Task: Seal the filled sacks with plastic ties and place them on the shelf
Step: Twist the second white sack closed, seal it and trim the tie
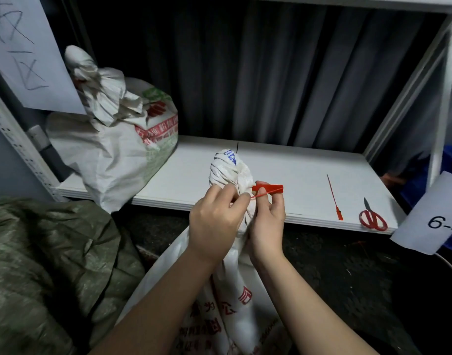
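We see bare white shelf [283, 175] between the tied sack [112, 139] at its left end and the spare red tie [334, 198] and scissors [372, 217] near the right front edge — room there for a hand to pass. Directly before the shelf's middle, the sack neck [231, 170] held by our left hand [214, 216] and right hand [267, 220] stands in the way. A green heap [45, 260] blocks the lower left — paper signs [429, 213] hang over both uprights.

My view is dim overall, with soft light from above brightening the white shelf board [283, 175] at centre. Toward twelve o'clock the curtain [271, 73] sinks into shadow, and the floor at five o'clock is near black. Edges bow from wide-angle distortion; detail is slightly soft.
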The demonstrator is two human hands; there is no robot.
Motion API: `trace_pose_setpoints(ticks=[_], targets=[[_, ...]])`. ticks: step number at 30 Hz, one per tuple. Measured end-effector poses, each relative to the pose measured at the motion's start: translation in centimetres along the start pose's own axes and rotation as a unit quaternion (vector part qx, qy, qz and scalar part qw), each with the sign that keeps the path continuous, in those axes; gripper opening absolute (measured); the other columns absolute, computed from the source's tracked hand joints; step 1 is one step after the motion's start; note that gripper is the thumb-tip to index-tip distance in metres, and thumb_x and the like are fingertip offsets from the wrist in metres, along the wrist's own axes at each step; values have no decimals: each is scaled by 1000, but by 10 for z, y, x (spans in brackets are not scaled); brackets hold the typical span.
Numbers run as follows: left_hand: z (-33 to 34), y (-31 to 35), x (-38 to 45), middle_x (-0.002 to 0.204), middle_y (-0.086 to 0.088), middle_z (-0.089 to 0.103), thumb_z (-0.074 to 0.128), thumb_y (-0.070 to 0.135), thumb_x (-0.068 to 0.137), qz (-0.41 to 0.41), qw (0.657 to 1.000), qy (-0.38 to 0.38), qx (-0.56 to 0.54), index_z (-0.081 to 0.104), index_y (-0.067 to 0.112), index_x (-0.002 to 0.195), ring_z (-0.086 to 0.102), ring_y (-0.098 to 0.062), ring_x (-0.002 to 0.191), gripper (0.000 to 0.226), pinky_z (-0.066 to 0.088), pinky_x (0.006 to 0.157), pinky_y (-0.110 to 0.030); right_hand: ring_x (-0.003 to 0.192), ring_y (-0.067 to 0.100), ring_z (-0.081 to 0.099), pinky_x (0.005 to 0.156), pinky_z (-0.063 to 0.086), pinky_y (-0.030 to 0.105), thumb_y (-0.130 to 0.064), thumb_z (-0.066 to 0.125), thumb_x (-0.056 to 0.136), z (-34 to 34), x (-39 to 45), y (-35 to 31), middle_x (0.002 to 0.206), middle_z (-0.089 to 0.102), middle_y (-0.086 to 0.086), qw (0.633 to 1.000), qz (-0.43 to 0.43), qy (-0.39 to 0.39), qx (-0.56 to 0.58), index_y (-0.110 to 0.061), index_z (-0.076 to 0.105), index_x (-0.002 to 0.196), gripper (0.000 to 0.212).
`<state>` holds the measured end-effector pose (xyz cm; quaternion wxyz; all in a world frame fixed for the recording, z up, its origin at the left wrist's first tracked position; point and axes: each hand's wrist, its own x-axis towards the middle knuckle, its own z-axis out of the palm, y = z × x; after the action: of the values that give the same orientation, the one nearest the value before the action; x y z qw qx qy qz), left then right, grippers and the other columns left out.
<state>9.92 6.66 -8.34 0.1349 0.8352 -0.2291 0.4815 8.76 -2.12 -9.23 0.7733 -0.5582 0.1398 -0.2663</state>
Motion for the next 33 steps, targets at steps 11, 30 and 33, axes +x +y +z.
trace_pose_setpoints(ticks=[11, 30, 33], targets=[[2, 1, 2, 73, -1, 51, 63, 35, 84, -48, 998, -33, 8, 60, 22, 75, 50, -23, 67, 16, 24, 62, -30, 52, 1, 47, 53, 39, 15, -17, 36, 103, 1, 4, -4, 67, 54, -2, 990, 67, -7, 127, -15, 52, 91, 20], [2, 9, 1, 78, 0, 51, 59, 32, 79, -127, 989, -80, -4, 60, 24, 74, 50, -23, 74, 9, 30, 70, -35, 75, 19, 65, 67, 53, 24, -25, 33, 104, 1, 4, -8, 85, 68, 9, 984, 99, -10, 149, -20, 56, 97, 24], [2, 9, 1, 78, 0, 50, 58, 32, 80, -126, 989, -84, -6, 60, 24, 75, 50, -23, 75, 10, 30, 71, -35, 72, 17, 65, 64, 53, 21, -26, 33, 104, 0, 4, -9, 85, 68, 9, 984, 95, -15, 147, -21, 56, 97, 25]])
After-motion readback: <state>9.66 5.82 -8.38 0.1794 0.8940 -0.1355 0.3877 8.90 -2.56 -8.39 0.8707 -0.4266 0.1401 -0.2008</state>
